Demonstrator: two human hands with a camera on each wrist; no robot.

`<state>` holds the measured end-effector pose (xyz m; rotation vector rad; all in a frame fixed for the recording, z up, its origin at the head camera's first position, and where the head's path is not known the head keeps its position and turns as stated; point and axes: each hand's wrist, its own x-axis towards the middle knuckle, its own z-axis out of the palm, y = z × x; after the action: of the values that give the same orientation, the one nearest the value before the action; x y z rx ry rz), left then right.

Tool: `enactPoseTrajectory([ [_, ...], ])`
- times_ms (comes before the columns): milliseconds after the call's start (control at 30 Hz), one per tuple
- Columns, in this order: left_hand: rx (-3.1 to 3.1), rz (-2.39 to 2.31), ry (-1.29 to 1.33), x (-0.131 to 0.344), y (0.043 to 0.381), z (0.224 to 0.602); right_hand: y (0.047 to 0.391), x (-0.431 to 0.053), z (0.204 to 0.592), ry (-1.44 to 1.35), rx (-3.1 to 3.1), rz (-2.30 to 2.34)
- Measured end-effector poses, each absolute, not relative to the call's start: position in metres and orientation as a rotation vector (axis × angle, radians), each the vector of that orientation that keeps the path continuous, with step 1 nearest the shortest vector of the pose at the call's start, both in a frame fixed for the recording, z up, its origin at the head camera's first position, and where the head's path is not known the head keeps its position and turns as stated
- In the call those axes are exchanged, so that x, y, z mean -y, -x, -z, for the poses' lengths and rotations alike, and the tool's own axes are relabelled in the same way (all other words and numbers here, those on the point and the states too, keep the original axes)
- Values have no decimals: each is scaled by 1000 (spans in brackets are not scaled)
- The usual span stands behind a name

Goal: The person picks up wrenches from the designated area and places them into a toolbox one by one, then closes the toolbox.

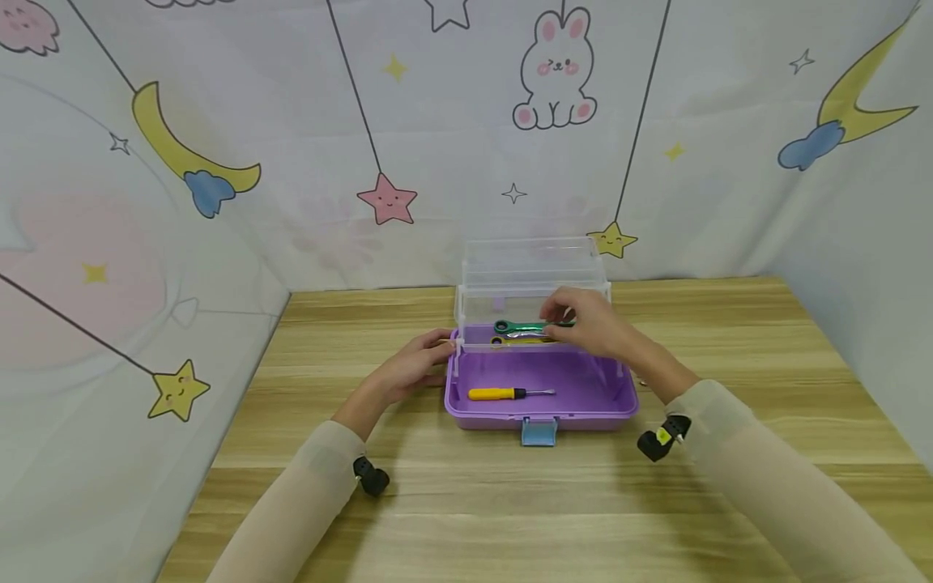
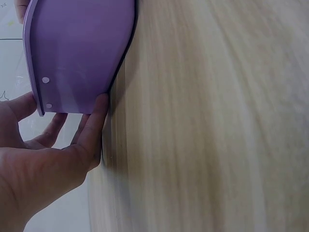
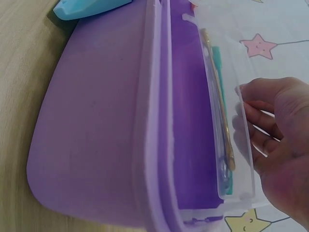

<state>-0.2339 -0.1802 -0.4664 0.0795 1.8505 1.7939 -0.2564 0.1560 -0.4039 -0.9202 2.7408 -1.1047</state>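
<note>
Wood-grain desk [image 1: 466, 518] carried an open purple box [image 1: 583, 389] near its rear edge.
Left hand [image 1: 411, 366] gripped the box's left end. Right hand [image 1: 583, 320] covered the green wrench [image 1: 510, 327]'s end at the clear tray [image 3: 242, 181]; whether its grip held anything I couldn't tell, fingertips blurring behind plastic in the right wrist view. Only the head view showed the yellow screwdriver [image 1: 503, 394] inside.

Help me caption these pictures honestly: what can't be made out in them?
- Head view: the right end of the green wrench, and whether the right hand grips it; that hand covers it.
- Left wrist view: the inside of the purple box, hidden by its own wall, and some fingertips of the left hand behind it.
- Right wrist view: the whole blue latch, cut off by the top edge.
</note>
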Motion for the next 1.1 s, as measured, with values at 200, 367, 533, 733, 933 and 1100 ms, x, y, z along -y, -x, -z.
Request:
enactPoseTrajectory([
  [200, -1851, -1791, -79, 181, 234, 466, 252, -171, 399, 943, -2709, 1151],
  [367, -1856, -1789, -74, 181, 234, 466, 251, -186, 397, 949, -2732, 1123],
  [533, -1856, -1794, -66, 181, 234, 465, 250, -199, 395, 955, -2763, 1072],
  [733, -1860, -1793, -81, 180, 234, 467, 245, -216, 396, 948, -2786, 1056],
  [933, -1861, -1793, -74, 180, 234, 467, 239, -232, 397, 918, -2822, 1065],
  [1100, -1867, -1785, -71, 181, 233, 467, 237, -245, 400, 914, -2873, 1037],
])
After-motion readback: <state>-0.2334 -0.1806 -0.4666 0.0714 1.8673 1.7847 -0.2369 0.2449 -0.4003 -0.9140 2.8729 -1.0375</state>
